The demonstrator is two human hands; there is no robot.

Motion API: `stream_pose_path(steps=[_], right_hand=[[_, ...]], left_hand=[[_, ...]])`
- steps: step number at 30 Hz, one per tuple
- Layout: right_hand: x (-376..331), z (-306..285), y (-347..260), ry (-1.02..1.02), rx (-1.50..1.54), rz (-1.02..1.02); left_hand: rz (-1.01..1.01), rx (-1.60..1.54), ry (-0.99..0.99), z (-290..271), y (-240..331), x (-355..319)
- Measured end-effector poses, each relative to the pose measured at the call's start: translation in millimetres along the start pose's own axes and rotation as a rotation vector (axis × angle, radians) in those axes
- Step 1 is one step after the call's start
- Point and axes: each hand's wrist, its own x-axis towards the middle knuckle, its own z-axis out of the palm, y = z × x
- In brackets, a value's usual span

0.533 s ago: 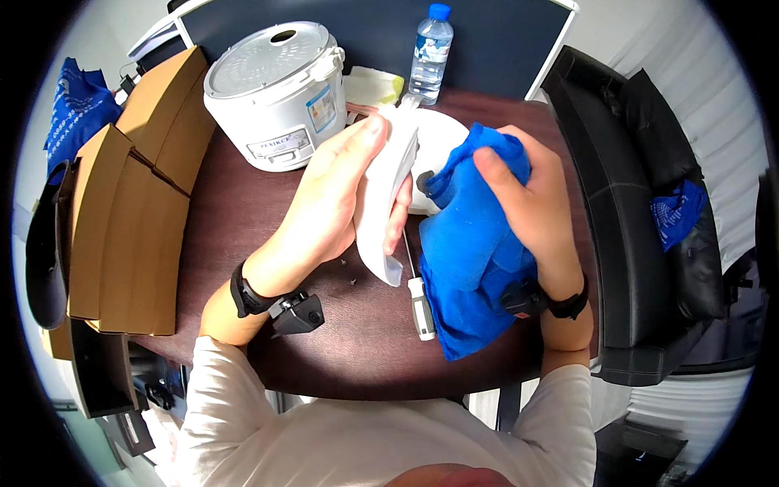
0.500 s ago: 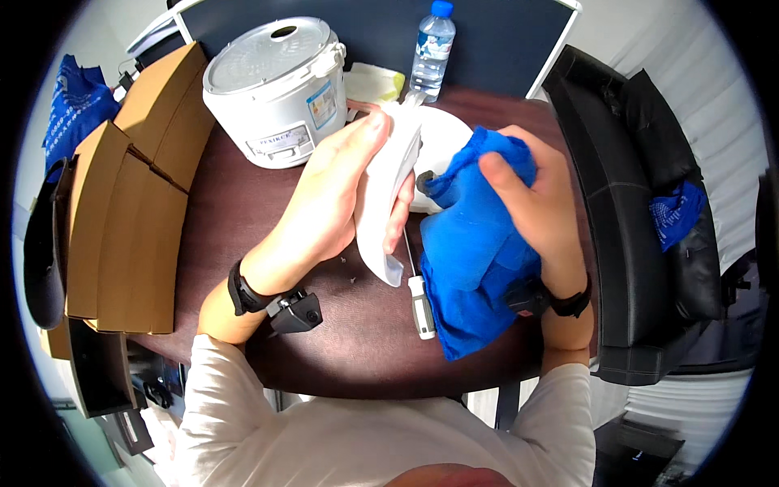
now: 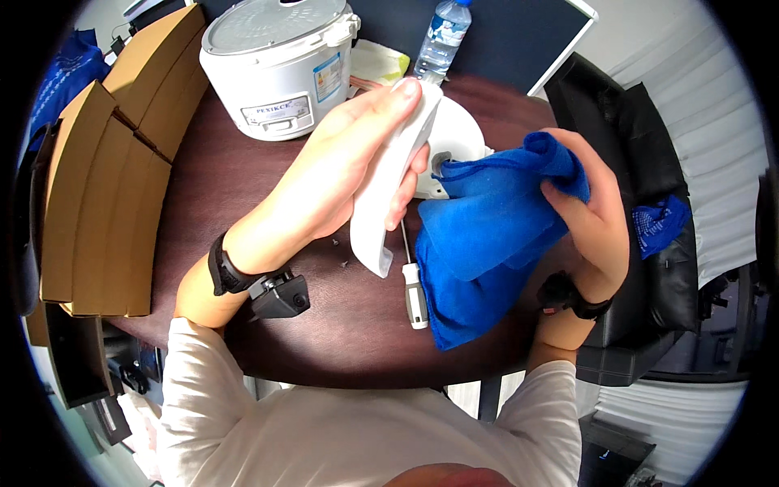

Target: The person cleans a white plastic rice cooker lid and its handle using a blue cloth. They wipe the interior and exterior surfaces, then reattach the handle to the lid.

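Observation:
My left hand (image 3: 345, 162) is wrapped round a curved white plastic piece (image 3: 380, 199), thumb along its top and fingertips showing at its right side. My right hand (image 3: 596, 199) pinches the upper right corner of a blue cloth (image 3: 495, 219) between thumb and fingers. The cloth hangs down to the table, apart from the white piece. Between them lies a screwdriver (image 3: 415, 300) with a grey-and-white handle, its shaft pointing away from me. Behind my left fingers a round white plastic part (image 3: 462, 130) rests on the table, partly covered by the hand and cloth.
A white round appliance body (image 3: 268, 89) with a grey perforated top stands at the back left. Cardboard boxes (image 3: 122, 203) line the left edge. A water bottle (image 3: 442, 40) stands at the back. Small screws (image 3: 344, 263) lie on the dark table (image 3: 324, 349). A black sofa (image 3: 625, 162) is at right.
My right hand has moved right, drawing the cloth's top away from the white piece. My left hand keeps hold of the piece, now turned more edge-on. The whole view has shifted slightly.

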Motion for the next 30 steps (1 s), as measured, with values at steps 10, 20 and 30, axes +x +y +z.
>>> stream_pose_path(steps=[10,20,30], right_hand=[[-28,-37,6,0.614,-0.003,0.071],[-127,-343,1,0.796,-1.134,0.136],[-223,-308,103,0.597,-1.409,0.559]], left_hand=[[0.072,-0.008,-0.005,6,14,-8],[0.261,0.215,0.148,0,25,-15],[0.282,0.281,0.152,0,30,-21]])
